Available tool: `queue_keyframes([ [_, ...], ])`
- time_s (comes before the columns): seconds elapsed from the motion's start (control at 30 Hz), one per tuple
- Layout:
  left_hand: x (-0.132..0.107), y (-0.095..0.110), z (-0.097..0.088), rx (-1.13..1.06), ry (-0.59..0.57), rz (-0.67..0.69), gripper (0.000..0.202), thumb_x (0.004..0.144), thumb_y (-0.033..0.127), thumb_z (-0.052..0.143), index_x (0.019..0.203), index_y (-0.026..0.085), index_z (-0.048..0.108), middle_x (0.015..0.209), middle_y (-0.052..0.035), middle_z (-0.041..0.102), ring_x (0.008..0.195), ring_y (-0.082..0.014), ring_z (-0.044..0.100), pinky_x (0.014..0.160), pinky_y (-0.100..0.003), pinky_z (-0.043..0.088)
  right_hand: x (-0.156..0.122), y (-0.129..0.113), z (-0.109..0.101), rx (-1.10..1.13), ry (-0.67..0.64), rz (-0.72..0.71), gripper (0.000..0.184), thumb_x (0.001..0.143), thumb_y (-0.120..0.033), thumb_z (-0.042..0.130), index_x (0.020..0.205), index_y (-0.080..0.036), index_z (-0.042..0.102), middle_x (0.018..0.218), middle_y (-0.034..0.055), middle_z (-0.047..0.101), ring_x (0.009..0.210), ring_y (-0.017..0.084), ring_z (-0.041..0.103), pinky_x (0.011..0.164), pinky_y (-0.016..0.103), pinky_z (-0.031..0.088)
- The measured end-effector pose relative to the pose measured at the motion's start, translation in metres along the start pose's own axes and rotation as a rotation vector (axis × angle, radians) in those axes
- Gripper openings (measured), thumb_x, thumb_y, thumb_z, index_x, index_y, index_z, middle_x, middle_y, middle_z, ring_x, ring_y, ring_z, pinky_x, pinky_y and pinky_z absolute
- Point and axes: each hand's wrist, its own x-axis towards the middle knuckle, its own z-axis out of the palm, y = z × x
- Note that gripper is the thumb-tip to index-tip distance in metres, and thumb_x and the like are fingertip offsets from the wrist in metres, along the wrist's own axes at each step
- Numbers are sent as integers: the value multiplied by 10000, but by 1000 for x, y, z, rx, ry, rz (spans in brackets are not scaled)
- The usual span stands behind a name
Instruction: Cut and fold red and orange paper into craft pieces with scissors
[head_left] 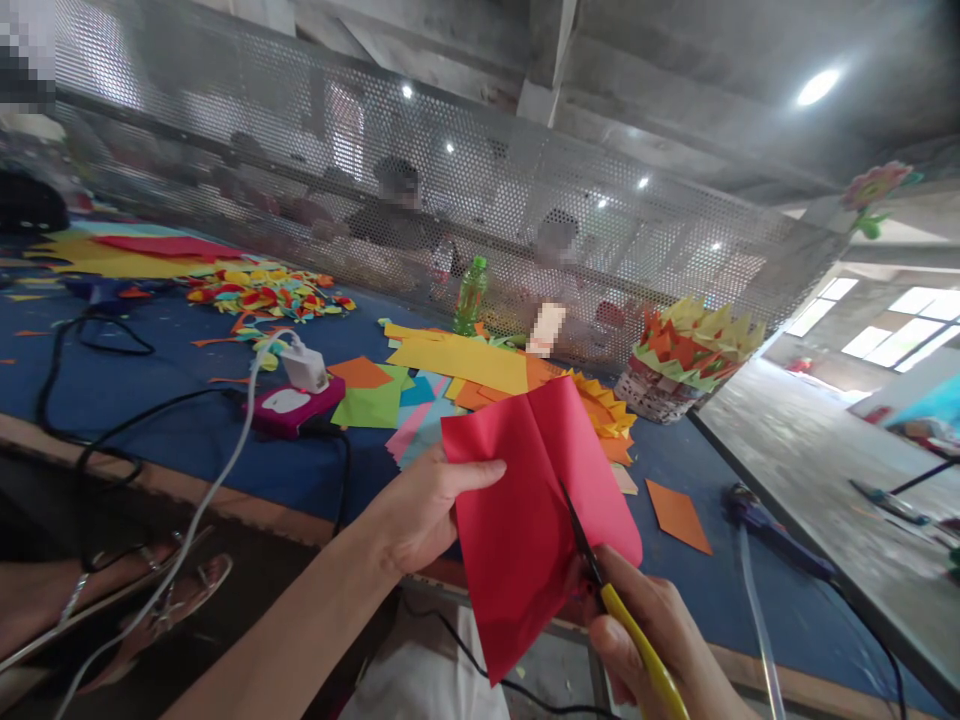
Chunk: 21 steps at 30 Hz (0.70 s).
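A sheet of red paper (510,520) is held up over the table's front edge. My left hand (439,500) pinches its left side, the thumb lying on the near face and the fingers hidden behind. In my right hand (652,620) is a pair of scissors (641,635) with yellow handles and dark blades. The blades lie at the sheet's middle, where a cut or crease line runs up toward the top edge. Behind the sheet lie pieces of yellow paper (461,360), green paper (371,402) and an orange square (679,515).
A glue gun (780,535) lies at the right edge with its clear stick. A purple power strip (292,405) with cables sits left. Behind are a green bottle (471,297), a basket of folded paper (664,375), a scrap heap (259,290) and a perforated metal screen (480,165).
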Motion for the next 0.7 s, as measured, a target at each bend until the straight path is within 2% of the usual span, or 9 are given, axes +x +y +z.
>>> queue_keyframes([
  [0.23,-1,0,2,3,5,-10,189,790,61,675,959,116,739,961,-123,771,886,-277,738,820,-369,588,-1,9,0,30,-38,63,574,798,-786,485,801,-213,460,597,-40,409,541,96,352,389,177,266],
  [0.4,-1,0,2,-2,-1,-19,180,787,71,680,952,114,739,954,-122,771,896,-276,736,817,-359,588,-2,15,0,25,-22,55,584,788,-794,494,814,-211,494,581,-29,433,554,108,395,393,173,277],
  [0.53,-2,0,3,2,4,-28,170,773,79,697,937,108,734,937,-125,771,878,-277,738,810,-362,588,-3,15,4,19,8,67,631,784,-840,419,794,-212,481,555,-44,411,502,88,363,363,173,224],
  [0.7,-2,1,5,-3,-4,-27,179,791,60,678,954,115,729,913,-113,774,852,-261,743,796,-348,589,-3,20,8,-35,60,-6,641,823,-825,364,809,-203,518,518,-60,388,488,84,335,413,192,254],
])
